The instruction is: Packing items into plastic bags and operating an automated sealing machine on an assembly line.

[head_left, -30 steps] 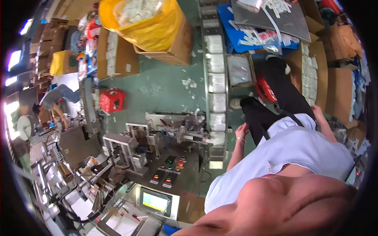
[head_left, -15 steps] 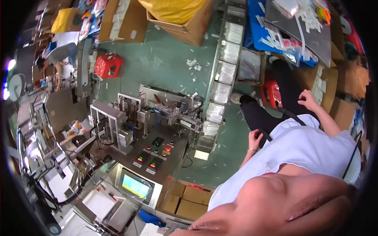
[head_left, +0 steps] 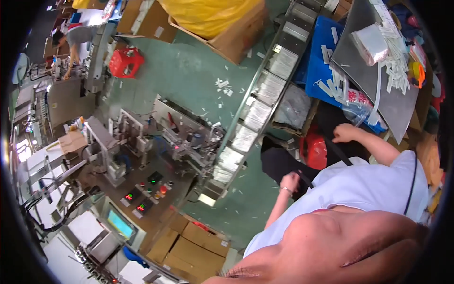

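My left hand [head_left: 289, 182] hangs by my black-trousered knee, its fingers curled in with nothing seen in them; a thin bracelet is on the wrist. My right hand [head_left: 345, 133] reaches forward over my lap, above a red stool [head_left: 313, 152] and just below a clear plastic bag [head_left: 358, 111]. Its fingers are bent and I cannot see whether it holds anything. A long conveyor [head_left: 257, 113] carrying white packets runs diagonally just left of my knees. My white shirt fills the lower right.
A grey metal table [head_left: 378, 80] with white packets and strips stands at upper right, a blue crate [head_left: 318, 66] beside it. A machine with lit buttons [head_left: 146, 189] and a screen [head_left: 120, 225] is at left. Cardboard boxes [head_left: 189, 241] lie below. Another person [head_left: 75, 33] works far left.
The view has swung, bringing the conveyor and metal table closer. My right arm has come into sight over my lap, and my left hand has dropped slightly beside my knee.
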